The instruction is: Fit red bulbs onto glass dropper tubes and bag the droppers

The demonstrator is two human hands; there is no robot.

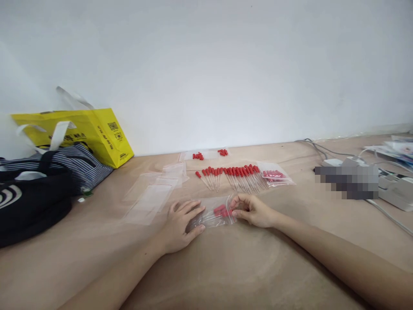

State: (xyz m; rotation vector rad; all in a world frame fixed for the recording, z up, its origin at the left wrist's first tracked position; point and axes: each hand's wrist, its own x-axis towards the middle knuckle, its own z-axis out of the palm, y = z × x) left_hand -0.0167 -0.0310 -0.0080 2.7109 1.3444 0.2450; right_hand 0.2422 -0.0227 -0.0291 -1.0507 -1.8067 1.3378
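Note:
A clear zip bag (209,202) lies flat on the table in front of me, holding several droppers (220,211) with red bulbs and thin clear stems. My left hand (181,227) rests on the bag's left end, its fingers spread and stretched out. At the other end, my right hand (254,211) pinches the bag's zip edge between thumb and fingers, close to the red bulbs. Just beyond lie loose droppers (241,172) in a row, bulbs pointing away from me. Right of them sits another zip bag (280,176) with red-bulbed droppers inside.
Flat clear bags (151,199) overlap left of the droppers. More red bulbs (198,156) lie near the wall. A yellow bag (106,137), a striped bag (92,165) and a black bag (38,206) stand at left. Cables and a power strip (398,191) occupy the right.

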